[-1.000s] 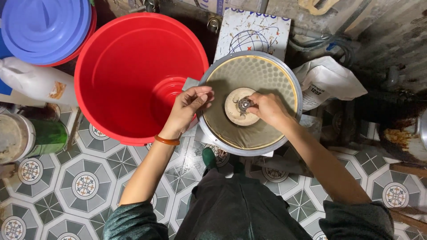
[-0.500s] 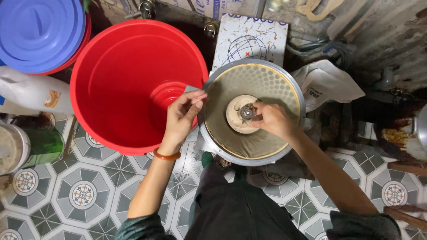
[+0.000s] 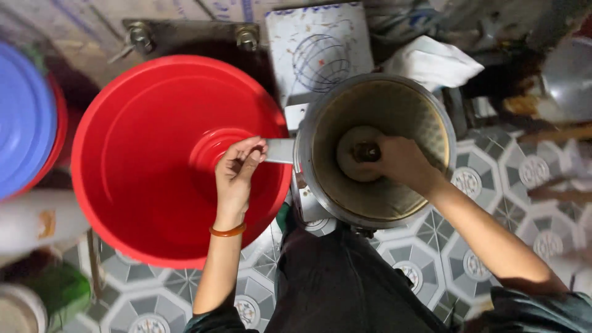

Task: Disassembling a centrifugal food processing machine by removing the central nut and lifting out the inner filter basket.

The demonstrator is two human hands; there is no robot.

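My left hand is closed around the flat metal spout that juts from the left side of the round metal drum; fingers curl over the spout's end, thumb beneath. My right hand is down inside the drum, fingers pinched shut on the dark knob at the centre of the pale disc on the drum's floor. I cannot tell from this angle how firmly the knob is gripped, as the knuckles hide the fingertips. The drum stands on the patterned tile floor directly in front of my knees; the spout reaches left from it over the rim of the red plastic basin, which sits just beside the drum, its rim touching or nearly so. Behind the drum lie a white patterned board and a crumpled white cloth. A blue lid lies beyond the basin, well left of the drum. Risks noted: the drum may tip or rotate toward the basin if my right hand twists the knob hard while the left alone steadies it by the thin spout; the spout's edge could nip my fingers; the light basin may slide away from the drum if knocked.
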